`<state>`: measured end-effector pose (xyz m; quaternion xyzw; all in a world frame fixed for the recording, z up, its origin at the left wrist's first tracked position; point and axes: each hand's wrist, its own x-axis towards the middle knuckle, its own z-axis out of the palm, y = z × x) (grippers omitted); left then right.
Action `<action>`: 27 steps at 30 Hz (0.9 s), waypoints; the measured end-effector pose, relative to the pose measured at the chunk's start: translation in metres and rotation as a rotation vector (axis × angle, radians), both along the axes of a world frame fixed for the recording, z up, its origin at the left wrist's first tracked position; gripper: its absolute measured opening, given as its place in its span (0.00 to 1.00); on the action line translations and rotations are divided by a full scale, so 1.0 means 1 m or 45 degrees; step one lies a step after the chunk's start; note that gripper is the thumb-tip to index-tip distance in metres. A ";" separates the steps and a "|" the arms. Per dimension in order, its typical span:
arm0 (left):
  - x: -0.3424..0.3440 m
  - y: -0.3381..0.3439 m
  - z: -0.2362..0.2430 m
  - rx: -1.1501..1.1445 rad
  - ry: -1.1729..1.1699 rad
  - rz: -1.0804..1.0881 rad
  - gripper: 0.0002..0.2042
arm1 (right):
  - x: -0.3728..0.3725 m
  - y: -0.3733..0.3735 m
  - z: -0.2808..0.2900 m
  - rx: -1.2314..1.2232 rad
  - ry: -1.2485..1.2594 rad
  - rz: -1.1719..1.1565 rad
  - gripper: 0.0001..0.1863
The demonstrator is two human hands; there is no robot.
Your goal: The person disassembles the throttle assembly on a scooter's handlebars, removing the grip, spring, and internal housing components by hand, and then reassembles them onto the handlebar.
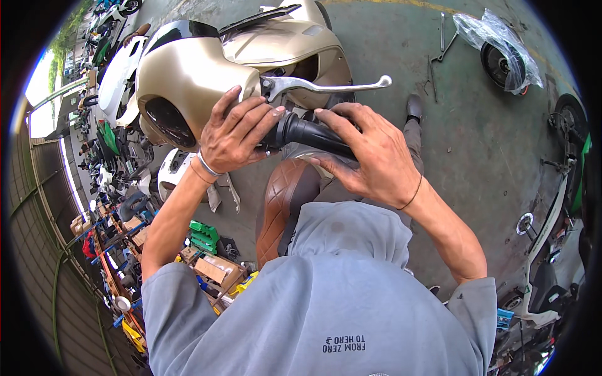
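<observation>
A gold-beige scooter front (194, 75) with a dark oval lamp stands before me. From it a handlebar with a black rubber grip (321, 136) points to the right. My right hand (385, 150) is closed round the grip's outer part, thumb below and fingers above. Around the grip's inner end, by the black switch housing, my left hand (232, 131) is closed; its fingers partly hide the housing. A silver brake lever (332, 86) sticks out just beyond both hands. Below the grip shows the brown quilted seat (282, 203).
Plastic-wrapped wheel (501, 66) and a metal stand-like rod (442, 47) lie on the green floor at far right. Scooters and body panels line the left side, with a green crate (204, 238) and cardboard boxes (219, 269) nearer. A partly stripped scooter frame (558, 219) stands at right.
</observation>
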<state>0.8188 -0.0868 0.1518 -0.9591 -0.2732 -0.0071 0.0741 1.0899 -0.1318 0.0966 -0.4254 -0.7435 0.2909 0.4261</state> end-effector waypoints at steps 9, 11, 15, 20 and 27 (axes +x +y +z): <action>0.000 -0.001 0.000 0.013 0.005 0.005 0.38 | 0.001 -0.003 -0.010 -0.556 0.406 0.131 0.23; 0.001 -0.002 0.000 0.019 -0.002 0.008 0.36 | 0.002 -0.001 -0.007 -0.696 0.430 0.166 0.24; -0.004 -0.001 0.003 0.061 0.108 -0.039 0.30 | 0.006 0.007 -0.002 -0.951 0.439 0.319 0.26; -0.002 -0.004 0.001 0.039 0.044 0.018 0.31 | 0.010 0.024 -0.005 -1.824 0.631 0.589 0.26; -0.001 -0.002 0.004 0.050 0.123 -0.034 0.30 | 0.005 0.004 -0.006 -0.391 0.042 0.347 0.26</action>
